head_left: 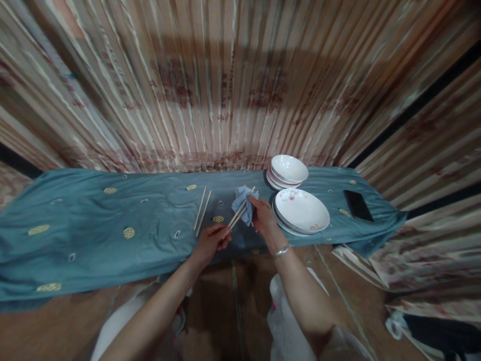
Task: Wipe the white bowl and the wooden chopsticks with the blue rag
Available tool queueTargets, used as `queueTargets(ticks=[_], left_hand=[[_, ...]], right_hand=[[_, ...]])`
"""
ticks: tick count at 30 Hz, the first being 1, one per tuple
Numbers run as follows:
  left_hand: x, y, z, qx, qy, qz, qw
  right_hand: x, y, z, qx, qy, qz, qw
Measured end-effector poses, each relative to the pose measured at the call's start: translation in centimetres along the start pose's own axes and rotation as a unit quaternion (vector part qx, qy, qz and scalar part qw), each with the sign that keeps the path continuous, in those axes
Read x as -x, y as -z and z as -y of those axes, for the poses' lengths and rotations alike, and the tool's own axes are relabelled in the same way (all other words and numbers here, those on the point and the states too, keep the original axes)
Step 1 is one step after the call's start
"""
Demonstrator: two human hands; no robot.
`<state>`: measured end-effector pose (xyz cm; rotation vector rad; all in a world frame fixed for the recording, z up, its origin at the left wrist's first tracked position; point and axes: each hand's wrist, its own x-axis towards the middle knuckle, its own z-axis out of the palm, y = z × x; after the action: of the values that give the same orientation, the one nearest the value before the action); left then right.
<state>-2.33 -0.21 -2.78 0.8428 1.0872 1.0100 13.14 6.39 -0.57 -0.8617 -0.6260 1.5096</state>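
Note:
A pair of chopsticks [236, 215] slants up and to the right between my hands, above the table. My left hand [212, 241] pinches their lower ends. A light blue cloth [243, 201] is in my right hand [263, 216], folded against the upper part of the chopsticks, with the tips showing past it. Just left of the cloth, two more chopsticks [203, 210] lie side by side on the teal tablecloth [158, 220]. To the right of my right hand stands a stack of white plates [302, 210] with a floral pattern.
Behind the plates is a stack of white bowls [289, 168]. A black phone [358, 205] lies near the table's right end. Pleated patterned curtains [225, 90] hang along the back and right side. A dark bag [443, 333] rests on the floor at lower right.

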Motion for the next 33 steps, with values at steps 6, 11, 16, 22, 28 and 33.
queueTargets(ticks=[6, 11, 16, 22, 28, 33], left_hand=[[0.0, -0.1, 0.2, -0.012, -0.007, -0.005, 1.0], [0.0, -0.2, 0.2, -0.014, -0.001, 0.0, 1.0], [-0.1, -0.1, 0.3, -0.005, -0.005, 0.006, 1.0], [-0.5, -0.1, 0.3, 0.014, -0.002, 0.009, 1.0], [-0.8, -0.2, 0.0, 0.048, -0.009, 0.003, 0.999], [-0.9, -0.4, -0.5, 0.074, -0.019, -0.003, 0.997]], right_hand=[[-0.3, 0.5, 1.2, -0.008, 0.017, 0.003, 1.0], [-0.3, 0.7, 1.5, -0.018, 0.016, 0.006, 1.0], [0.0, 0.6, 0.9, -0.024, 0.004, 0.011, 1.0], [0.5, 0.2, -0.5, 0.011, -0.017, 0.011, 1.0], [1.5, -0.6, -2.2, 0.031, -0.058, 0.038, 0.997], [2.6, -1.2, -3.2, 0.038, -0.08, 0.075, 0.993]])
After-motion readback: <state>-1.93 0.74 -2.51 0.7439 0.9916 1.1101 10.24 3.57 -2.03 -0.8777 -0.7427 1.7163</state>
